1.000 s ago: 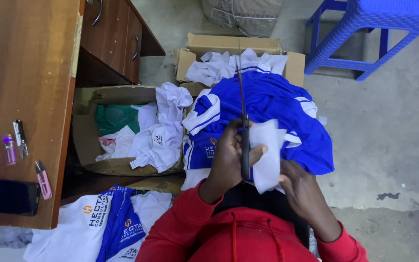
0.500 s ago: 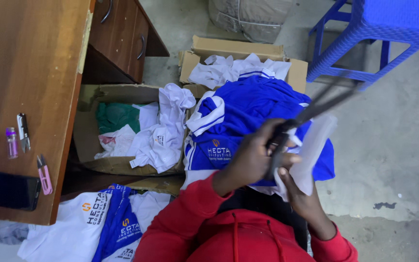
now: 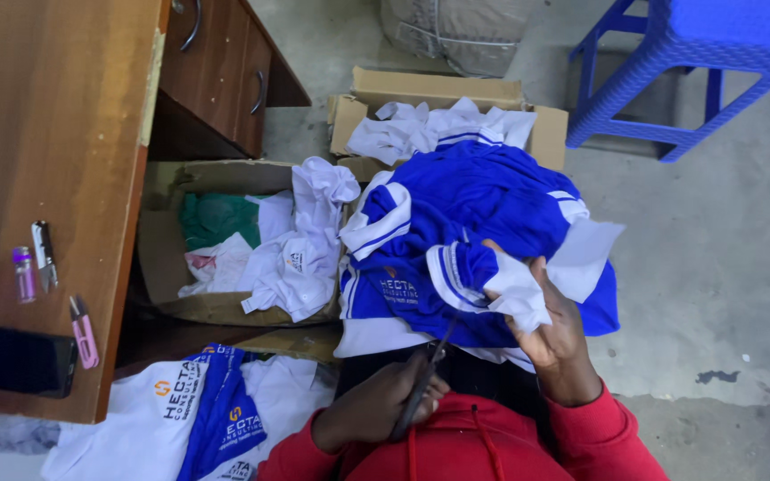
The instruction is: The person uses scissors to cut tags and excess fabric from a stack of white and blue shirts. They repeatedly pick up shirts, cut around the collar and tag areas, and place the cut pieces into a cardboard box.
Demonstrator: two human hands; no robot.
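Note:
My left hand [image 3: 380,405] is closed around dark scissors [image 3: 427,374], held low against my red hoodie [image 3: 456,445] with the blades pointing up toward the cloth. My right hand [image 3: 550,325] grips a piece of white fabric [image 3: 563,267], which sticks out to the upper right. A blue shirt with white trim [image 3: 474,232] lies heaped on my lap, just under both hands.
A wooden desk [image 3: 46,160] with drawers stands at left, carrying a black phone [image 3: 15,361] and small bottles. Two cardboard boxes [image 3: 225,240] [image 3: 438,93] hold white garments. More shirts [image 3: 198,410] lie on the floor. A blue plastic stool [image 3: 697,62] stands at upper right.
The scissors have come down from over the white fabric to my chest. My right hand has lifted the white fabric and spread it out to the right.

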